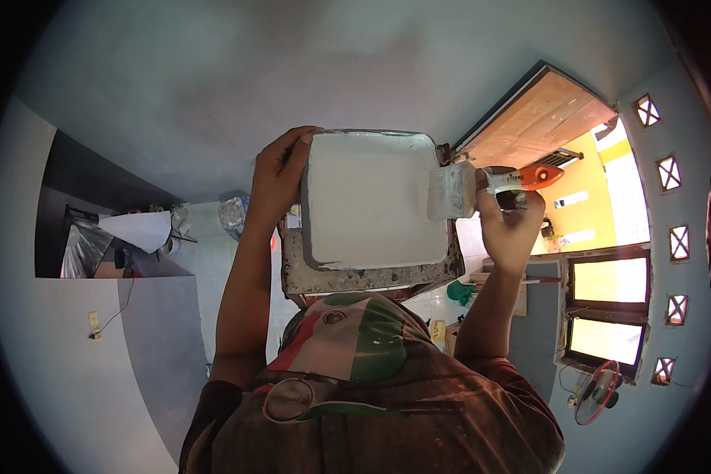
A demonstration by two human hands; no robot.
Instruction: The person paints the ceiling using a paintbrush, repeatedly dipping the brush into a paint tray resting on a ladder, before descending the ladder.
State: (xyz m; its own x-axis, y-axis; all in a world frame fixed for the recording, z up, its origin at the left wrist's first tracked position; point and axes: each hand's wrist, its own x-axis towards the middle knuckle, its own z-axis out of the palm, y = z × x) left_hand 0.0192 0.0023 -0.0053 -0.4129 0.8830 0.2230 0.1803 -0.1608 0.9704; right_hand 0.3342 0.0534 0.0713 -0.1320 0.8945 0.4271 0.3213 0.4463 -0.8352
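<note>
A square container (pixel 370 197) of white paint, rimmed with grey smears, sits on a paint-spattered stand (pixel 347 279) in front of my torso. My left hand (pixel 282 167) grips the container's upper-left edge, fingers curled over the rim. My right hand (pixel 507 221) is wrapped round a paintbrush (pixel 539 177) with an orange-tipped handle. The brush's white-coated bristles lie over the container's right edge; whether they touch the paint I cannot tell.
A wooden door-like panel (pixel 533 110) is at upper right. Windows (pixel 604 280) and a fan (pixel 596 393) line the right side. A dark recess (pixel 71 178) on the left holds plastic-covered items, and a green object (pixel 460 292) lies beyond my right forearm.
</note>
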